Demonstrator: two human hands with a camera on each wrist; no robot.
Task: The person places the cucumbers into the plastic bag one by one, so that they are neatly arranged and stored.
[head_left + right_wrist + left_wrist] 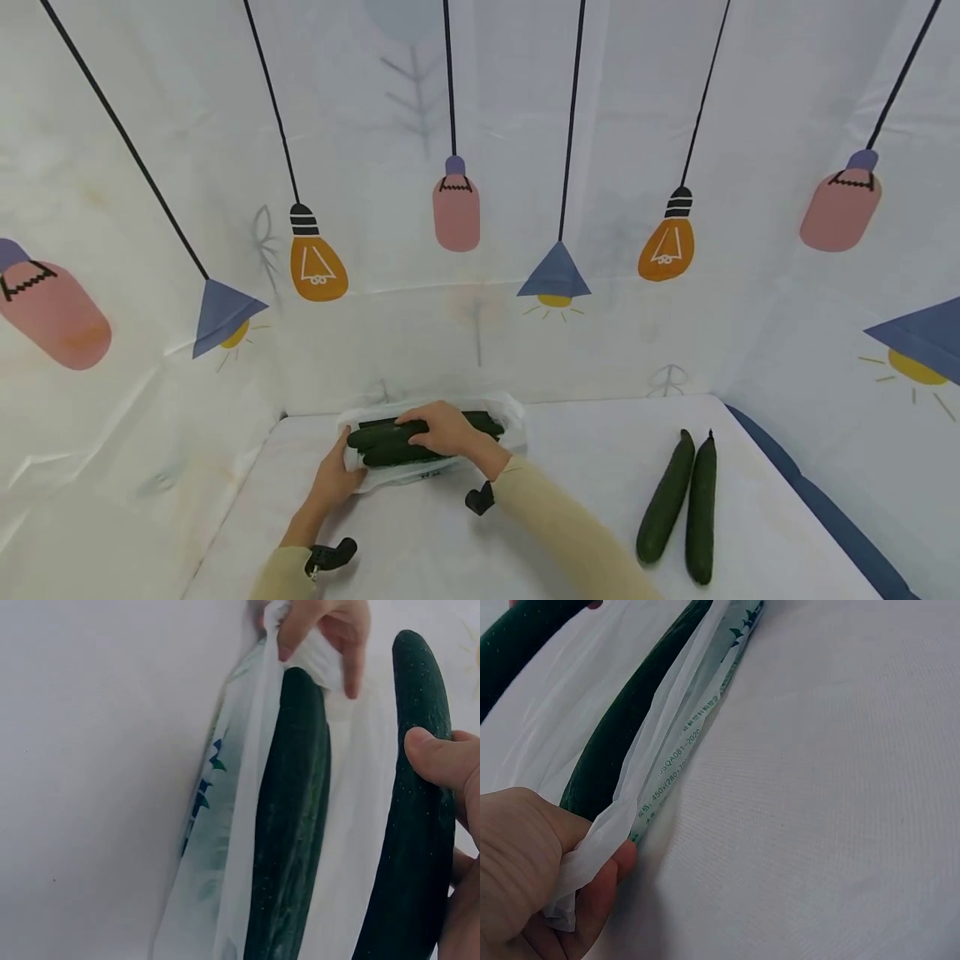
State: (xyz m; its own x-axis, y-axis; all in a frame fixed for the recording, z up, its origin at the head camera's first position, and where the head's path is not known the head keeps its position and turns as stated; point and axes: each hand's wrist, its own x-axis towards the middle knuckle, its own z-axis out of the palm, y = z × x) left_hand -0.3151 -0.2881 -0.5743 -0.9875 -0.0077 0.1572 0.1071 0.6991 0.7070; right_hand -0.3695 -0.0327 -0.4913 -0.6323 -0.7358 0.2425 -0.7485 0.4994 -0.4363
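A white plastic bag (513,427) with green print lies at the far left of the table, with dark green cucumbers in its mouth. My left hand (336,477) pinches the bag's edge at its left end; the left wrist view shows the thin film (604,844) between thumb and fingers. From above, my right hand (447,429) grips one cucumber (411,825), thumb on one side and fingers round the other. Beside it another cucumber (292,802) lies inside the bag. In the head view, the right hand hides part of the cucumbers.
Two more cucumbers, one slanted (666,500) and one nearly straight (701,512), lie side by side on the right of the white table (570,467). A white sheet (480,333) printed with lamps hangs behind and at both sides. Blue fabric (817,500) runs along the right edge.
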